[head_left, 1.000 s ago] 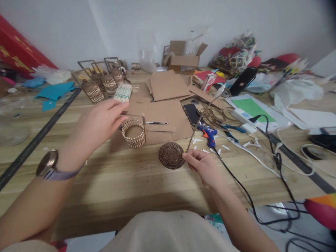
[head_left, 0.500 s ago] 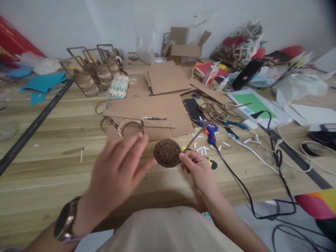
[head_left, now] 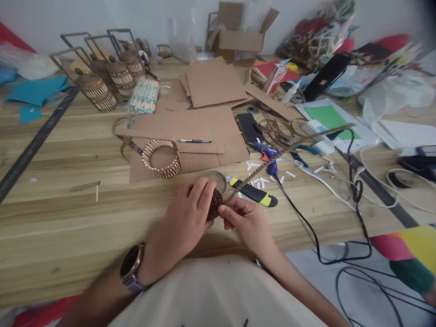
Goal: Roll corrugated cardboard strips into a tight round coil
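Note:
My left hand (head_left: 184, 222) wraps over a dark brown coiled cardboard disc (head_left: 215, 203) near the table's front edge, fingers closed on it. My right hand (head_left: 247, 222) pinches the disc's right side, where a long corrugated cardboard strip (head_left: 254, 176) leads off up and to the right. Most of the disc is hidden under my left fingers. A watch sits on my left wrist.
A small ring of sticks (head_left: 161, 158) lies on flat cardboard sheets (head_left: 204, 131). A yellow-black utility knife (head_left: 254, 193), a tape ring (head_left: 218, 178), a blue glue gun (head_left: 267, 154) with black cord, a phone (head_left: 248, 127), woven lanterns (head_left: 102, 81) and an open box (head_left: 238, 38) surround them.
My left hand came back from the far left and closed over the disc. Both hands and the disc moved nearer to me; the knife and tape ring came into sight.

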Demonstrator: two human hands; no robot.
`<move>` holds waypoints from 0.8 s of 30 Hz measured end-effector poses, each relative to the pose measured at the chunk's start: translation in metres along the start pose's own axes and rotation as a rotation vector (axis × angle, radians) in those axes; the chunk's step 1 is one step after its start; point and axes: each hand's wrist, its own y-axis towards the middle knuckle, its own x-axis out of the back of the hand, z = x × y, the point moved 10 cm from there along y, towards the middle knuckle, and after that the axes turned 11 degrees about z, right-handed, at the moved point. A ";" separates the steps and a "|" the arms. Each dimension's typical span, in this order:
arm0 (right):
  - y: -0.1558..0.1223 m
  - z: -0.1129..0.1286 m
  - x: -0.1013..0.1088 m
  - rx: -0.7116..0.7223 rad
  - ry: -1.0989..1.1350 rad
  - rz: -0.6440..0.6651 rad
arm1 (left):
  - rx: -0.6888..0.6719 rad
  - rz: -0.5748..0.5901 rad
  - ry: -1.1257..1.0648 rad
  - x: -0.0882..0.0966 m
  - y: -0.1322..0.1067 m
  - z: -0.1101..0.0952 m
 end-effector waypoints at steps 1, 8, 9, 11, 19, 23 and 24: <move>0.000 0.000 0.000 -0.017 -0.011 0.020 | -0.020 0.018 -0.002 -0.001 -0.001 -0.001; -0.003 0.005 -0.001 -0.046 -0.085 0.118 | -0.069 0.093 0.051 -0.005 -0.005 -0.006; -0.003 0.007 0.000 -0.041 -0.097 0.117 | -0.086 0.105 0.065 -0.006 -0.006 -0.008; -0.003 0.011 0.002 -0.031 -0.133 0.116 | -0.124 0.132 0.101 -0.009 -0.008 -0.012; -0.002 0.019 -0.002 -0.030 -0.188 0.190 | -0.345 0.078 0.256 -0.005 -0.014 -0.025; 0.005 0.006 -0.001 -0.033 -0.077 0.096 | -0.252 0.004 0.238 0.002 -0.009 -0.016; 0.007 0.001 0.000 -0.035 -0.038 0.055 | -0.189 -0.022 0.230 0.005 -0.007 -0.011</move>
